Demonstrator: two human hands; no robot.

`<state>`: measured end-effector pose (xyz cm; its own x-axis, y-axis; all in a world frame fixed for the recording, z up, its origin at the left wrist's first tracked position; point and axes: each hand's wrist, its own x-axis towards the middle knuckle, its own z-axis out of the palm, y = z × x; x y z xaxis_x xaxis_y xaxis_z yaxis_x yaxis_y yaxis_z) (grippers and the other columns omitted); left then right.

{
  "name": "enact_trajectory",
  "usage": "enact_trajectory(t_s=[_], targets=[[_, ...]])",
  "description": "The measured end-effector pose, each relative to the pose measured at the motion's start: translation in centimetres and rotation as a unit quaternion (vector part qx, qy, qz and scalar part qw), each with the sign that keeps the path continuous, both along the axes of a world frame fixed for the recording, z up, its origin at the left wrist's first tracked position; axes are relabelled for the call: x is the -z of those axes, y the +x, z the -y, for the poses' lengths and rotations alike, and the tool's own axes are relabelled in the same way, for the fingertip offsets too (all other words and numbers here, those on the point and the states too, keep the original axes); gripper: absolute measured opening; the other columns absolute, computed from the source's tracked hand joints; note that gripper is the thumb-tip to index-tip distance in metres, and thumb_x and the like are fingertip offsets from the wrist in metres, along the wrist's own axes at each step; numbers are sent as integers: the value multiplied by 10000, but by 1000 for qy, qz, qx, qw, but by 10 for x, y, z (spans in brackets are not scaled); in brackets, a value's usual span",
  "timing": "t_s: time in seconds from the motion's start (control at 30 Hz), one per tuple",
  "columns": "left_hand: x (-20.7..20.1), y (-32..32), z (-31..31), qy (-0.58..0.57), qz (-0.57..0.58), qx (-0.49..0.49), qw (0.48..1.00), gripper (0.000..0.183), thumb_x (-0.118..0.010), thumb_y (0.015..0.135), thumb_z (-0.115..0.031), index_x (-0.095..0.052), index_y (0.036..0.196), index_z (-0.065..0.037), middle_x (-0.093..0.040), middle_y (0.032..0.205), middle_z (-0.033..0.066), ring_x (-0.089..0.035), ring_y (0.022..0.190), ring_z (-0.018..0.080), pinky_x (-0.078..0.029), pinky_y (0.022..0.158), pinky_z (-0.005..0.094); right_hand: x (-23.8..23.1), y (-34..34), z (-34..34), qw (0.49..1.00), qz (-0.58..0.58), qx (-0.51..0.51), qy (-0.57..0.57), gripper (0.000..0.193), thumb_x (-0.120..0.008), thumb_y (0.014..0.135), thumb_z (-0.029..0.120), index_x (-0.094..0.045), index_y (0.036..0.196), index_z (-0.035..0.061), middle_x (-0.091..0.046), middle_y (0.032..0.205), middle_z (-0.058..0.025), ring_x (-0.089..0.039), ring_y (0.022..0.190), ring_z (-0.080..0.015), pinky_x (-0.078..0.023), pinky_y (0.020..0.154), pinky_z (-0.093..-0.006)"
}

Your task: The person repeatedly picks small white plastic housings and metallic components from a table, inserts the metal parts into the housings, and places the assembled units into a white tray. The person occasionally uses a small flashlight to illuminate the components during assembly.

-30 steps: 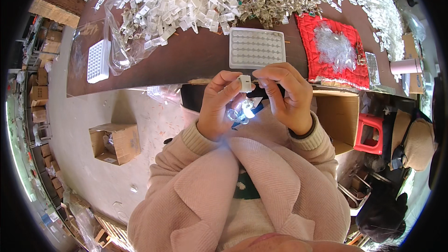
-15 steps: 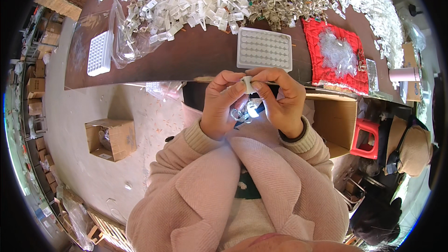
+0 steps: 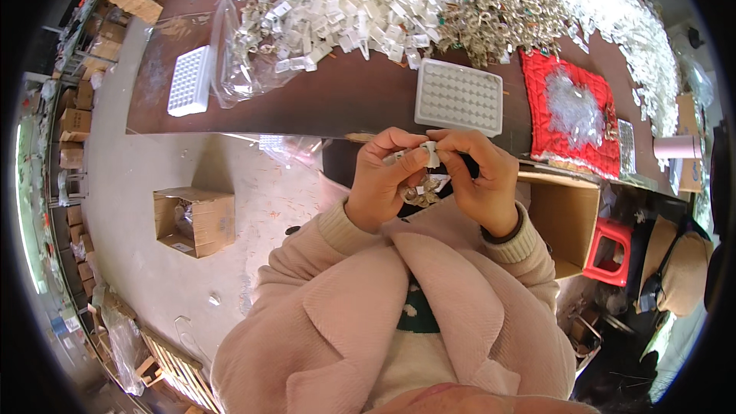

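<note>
My left hand (image 3: 386,178) and my right hand (image 3: 488,182) meet at the table's near edge, fingers closed. Between their fingertips is a small white plastic piece (image 3: 432,155), pinched from both sides. Just below it, between the palms, hangs a small shiny cluster (image 3: 423,191); whether it is joined to the white piece I cannot tell. Beyond my hands lies a white tray (image 3: 459,97) with rows of small hollows. Farther back are a heap of white plastic pieces (image 3: 345,11) and a heap of shiny metallic pieces (image 3: 491,11).
A red cloth (image 3: 537,92) bearing clear bits (image 3: 571,107) lies at the right, near a pink cylinder (image 3: 676,147). Another white tray (image 3: 189,83) sits at the left. Below are an open carton (image 3: 211,222), a larger carton (image 3: 563,218) and a red stool (image 3: 609,253).
The whole view has shifted, so table and hands appear farther right and slightly lower. The white piece is turned differently between my fingers, and the cluster below no longer glints brightly.
</note>
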<state>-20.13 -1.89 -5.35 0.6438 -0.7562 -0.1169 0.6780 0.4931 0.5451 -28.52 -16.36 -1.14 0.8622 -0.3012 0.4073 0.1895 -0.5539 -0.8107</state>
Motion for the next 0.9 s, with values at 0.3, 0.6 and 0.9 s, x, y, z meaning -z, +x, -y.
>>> enact_trajectory(t_s=[0.3, 0.6, 0.9], targets=[[-61, 144, -5, 311, 468, -356, 747, 176, -654, 908, -14, -633, 1082, 5, -673, 832, 51, -632, 723, 99, -468, 598, 197, 14, -9, 10, 997, 21, 16, 66, 291, -624, 914, -59, -594, 1203, -46, -666, 1210, -178, -708, 851, -171, -540, 821, -291], [-42, 145, -17, 341, 607, -286, 658, 287, -648, 917, -10, -643, 1201, 33, -698, 1136, 143, -668, 1003, 192, -527, 832, 295, 18, -25, 38, 980, 62, 145, 122, 228, -641, 910, -46, -643, 1137, -27, -704, 1038, -113, -677, 744, -121, -529, 715, -249], [51, -8, -14, 291, 436, 13, 851, 134, -660, 924, -17, -675, 1046, 36, -715, 909, 81, -642, 774, 92, -513, 685, 238, 124, -141, 85, 926, -8, 359, 118, 106, -604, 949, -15, -658, 1040, -22, -698, 901, -65, -639, 761, -111, -525, 718, -259]])
